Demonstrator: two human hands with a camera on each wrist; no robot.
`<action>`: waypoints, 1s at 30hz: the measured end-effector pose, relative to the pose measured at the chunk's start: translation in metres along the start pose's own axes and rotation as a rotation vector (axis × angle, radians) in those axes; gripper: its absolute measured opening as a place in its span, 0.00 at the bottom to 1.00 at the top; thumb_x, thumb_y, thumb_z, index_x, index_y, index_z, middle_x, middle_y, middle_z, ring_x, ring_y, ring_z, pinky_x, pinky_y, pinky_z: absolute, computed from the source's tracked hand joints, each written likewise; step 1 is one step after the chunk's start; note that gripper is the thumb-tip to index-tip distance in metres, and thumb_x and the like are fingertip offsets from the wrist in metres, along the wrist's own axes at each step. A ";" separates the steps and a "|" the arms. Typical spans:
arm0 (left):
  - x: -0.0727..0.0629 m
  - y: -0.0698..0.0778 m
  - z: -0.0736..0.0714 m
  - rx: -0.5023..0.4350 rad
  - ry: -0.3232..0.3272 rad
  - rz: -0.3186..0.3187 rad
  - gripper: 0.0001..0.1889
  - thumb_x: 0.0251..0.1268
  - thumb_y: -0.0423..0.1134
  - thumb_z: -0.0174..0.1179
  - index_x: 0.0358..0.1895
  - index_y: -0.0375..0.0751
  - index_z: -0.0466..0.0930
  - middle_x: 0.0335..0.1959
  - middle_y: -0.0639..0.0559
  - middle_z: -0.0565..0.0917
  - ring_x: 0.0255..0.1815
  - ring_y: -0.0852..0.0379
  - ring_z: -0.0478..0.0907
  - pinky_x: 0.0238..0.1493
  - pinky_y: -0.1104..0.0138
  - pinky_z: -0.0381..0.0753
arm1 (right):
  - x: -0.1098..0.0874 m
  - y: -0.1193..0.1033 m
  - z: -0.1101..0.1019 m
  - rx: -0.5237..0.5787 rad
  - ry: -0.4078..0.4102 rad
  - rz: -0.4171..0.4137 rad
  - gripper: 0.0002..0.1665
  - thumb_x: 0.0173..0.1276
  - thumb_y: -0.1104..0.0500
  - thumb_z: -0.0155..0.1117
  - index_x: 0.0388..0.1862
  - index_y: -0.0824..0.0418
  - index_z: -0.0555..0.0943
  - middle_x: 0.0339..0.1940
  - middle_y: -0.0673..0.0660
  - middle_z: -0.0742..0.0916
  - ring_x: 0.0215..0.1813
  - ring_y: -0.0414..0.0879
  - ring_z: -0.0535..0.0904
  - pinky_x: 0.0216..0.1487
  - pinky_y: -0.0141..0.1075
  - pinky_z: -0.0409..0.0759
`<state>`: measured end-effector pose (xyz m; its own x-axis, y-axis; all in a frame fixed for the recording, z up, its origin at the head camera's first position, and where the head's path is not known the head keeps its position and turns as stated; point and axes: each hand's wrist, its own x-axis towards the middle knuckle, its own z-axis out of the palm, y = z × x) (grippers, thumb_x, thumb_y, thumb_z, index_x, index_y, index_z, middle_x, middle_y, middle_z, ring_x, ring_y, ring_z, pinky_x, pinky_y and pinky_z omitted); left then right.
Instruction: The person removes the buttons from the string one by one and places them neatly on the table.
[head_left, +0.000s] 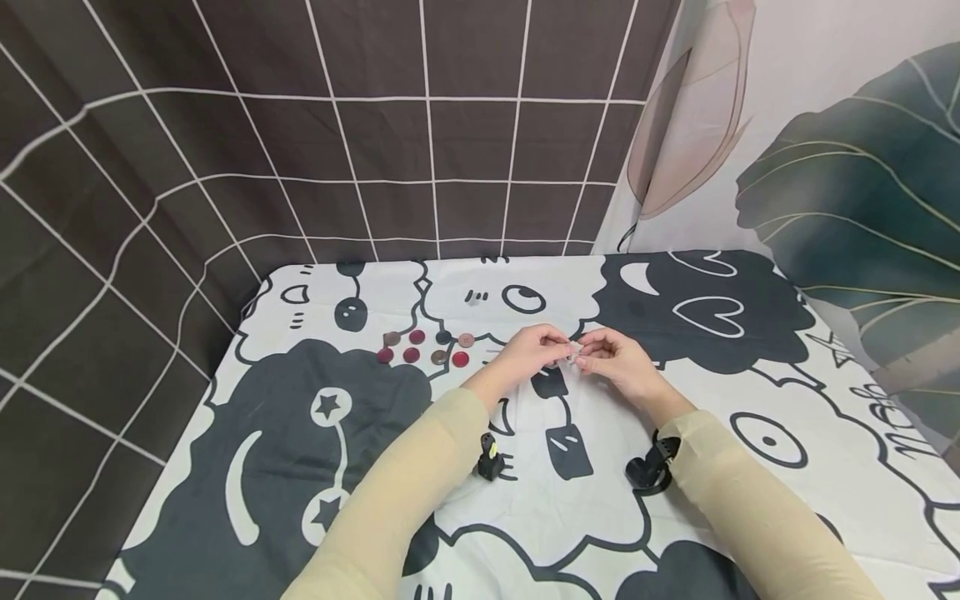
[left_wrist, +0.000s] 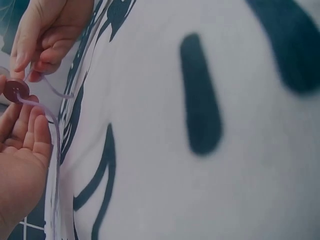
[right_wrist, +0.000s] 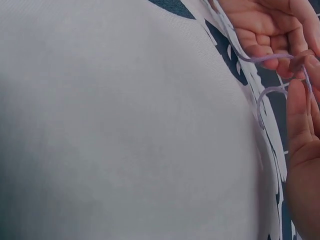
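Note:
A dark red button [left_wrist: 16, 91] with a light purple string [left_wrist: 52, 116] through it is pinched between the fingertips of my left hand [head_left: 531, 352]. My right hand [head_left: 619, 363] meets the left one over the cloth, its thumb and fingertips pinching the string close to the button. In the right wrist view the string [right_wrist: 270, 58] runs off from the button [right_wrist: 299, 61] across the left hand's fingers, and another length of it loops beside the right hand. The button's far side is hidden by fingers.
Several loose buttons lie in two rows left of the hands, among them a dark button [head_left: 444, 337], a pinkish button [head_left: 466, 340] and a bright red button [head_left: 460, 359]. A cartoon-patterned cloth [head_left: 600, 525] covers the table. A dark checked curtain [head_left: 472, 142] hangs behind.

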<state>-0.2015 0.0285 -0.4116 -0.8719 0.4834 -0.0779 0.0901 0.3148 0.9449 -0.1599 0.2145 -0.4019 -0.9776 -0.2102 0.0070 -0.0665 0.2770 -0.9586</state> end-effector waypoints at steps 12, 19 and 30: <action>-0.003 -0.002 -0.012 0.025 0.034 0.011 0.12 0.63 0.43 0.60 0.46 0.41 0.80 0.37 0.55 0.82 0.36 0.62 0.77 0.41 0.72 0.75 | 0.006 0.023 -0.006 -0.094 0.031 0.010 0.20 0.60 0.63 0.68 0.48 0.72 0.76 0.30 0.54 0.81 0.26 0.41 0.78 0.28 0.30 0.76; -0.002 -0.005 -0.019 0.007 0.059 0.004 0.11 0.62 0.42 0.61 0.45 0.41 0.80 0.36 0.55 0.82 0.35 0.63 0.78 0.41 0.73 0.76 | 0.005 0.025 -0.007 -0.143 0.048 0.003 0.17 0.60 0.61 0.68 0.44 0.69 0.78 0.24 0.50 0.80 0.23 0.40 0.73 0.23 0.30 0.72; -0.006 -0.007 -0.032 0.029 0.076 -0.011 0.10 0.63 0.43 0.60 0.44 0.43 0.80 0.35 0.55 0.82 0.33 0.61 0.75 0.38 0.71 0.75 | -0.003 0.003 -0.004 -0.159 0.035 0.047 0.16 0.61 0.64 0.66 0.45 0.73 0.78 0.23 0.52 0.76 0.23 0.42 0.69 0.21 0.31 0.71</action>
<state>-0.2120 -0.0024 -0.4078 -0.9067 0.4169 -0.0632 0.0932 0.3443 0.9342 -0.1580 0.2198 -0.4035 -0.9865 -0.1617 -0.0241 -0.0486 0.4309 -0.9011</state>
